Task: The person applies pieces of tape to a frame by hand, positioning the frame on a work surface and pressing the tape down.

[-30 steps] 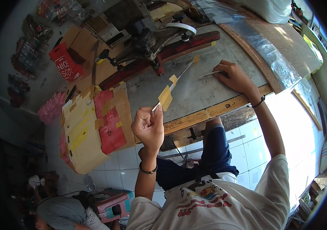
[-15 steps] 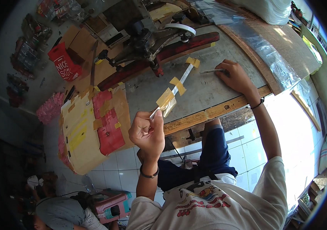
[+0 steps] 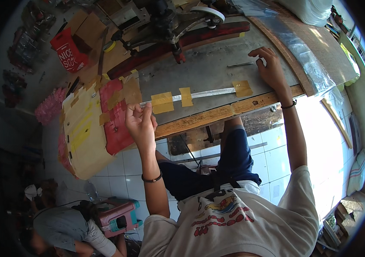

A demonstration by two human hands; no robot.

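Observation:
My left hand pinches the left end of a thin silvery strip between thumb and finger. Several pieces of tan tape sit across this strip, which stretches over the grey table top just behind its wooden front edge. To the right, my right hand is raised a little with fingers curved and apart, holding nothing. Beside its fingertips a slim metal tool lies on the table; its exact kind is too small to tell.
A dark metal machine with a long red bar spans the table's back. Left lies a taped cream and red board; beyond it stands a red bag. Clear plastic sheeting runs along the right. A person in grey sits low at left.
The strip has swung from slanting away to lying almost level along the table's front edge. My left hand moved left with its end. My right hand let go of the slim metal tool.

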